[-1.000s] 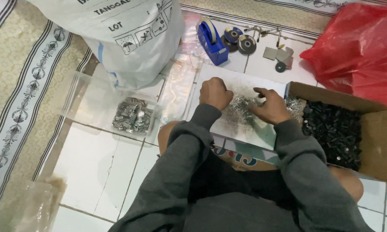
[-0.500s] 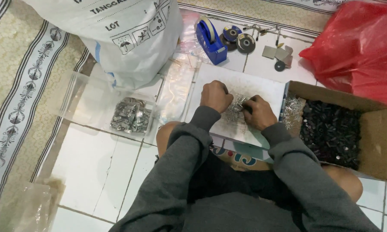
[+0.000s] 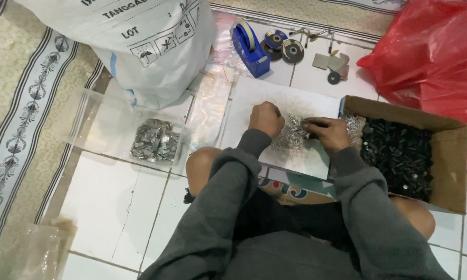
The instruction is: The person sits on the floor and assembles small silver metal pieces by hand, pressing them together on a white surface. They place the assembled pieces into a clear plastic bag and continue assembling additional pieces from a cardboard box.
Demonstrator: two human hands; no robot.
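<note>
A seated person's left hand [image 3: 266, 119] is curled into a loose fist, and the right hand [image 3: 328, 133] pinches with bent fingers. Both rest on a small pile of silver metal pieces [image 3: 291, 136] on a white board [image 3: 295, 101], beside a cardboard box [image 3: 448, 171] of black parts [image 3: 397, 155].

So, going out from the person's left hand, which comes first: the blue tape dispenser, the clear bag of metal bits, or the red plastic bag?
From the left hand:
1. Blue tape dispenser, straight ahead.
2. Clear bag of metal bits, to its left.
3. Red plastic bag, far right.
</note>
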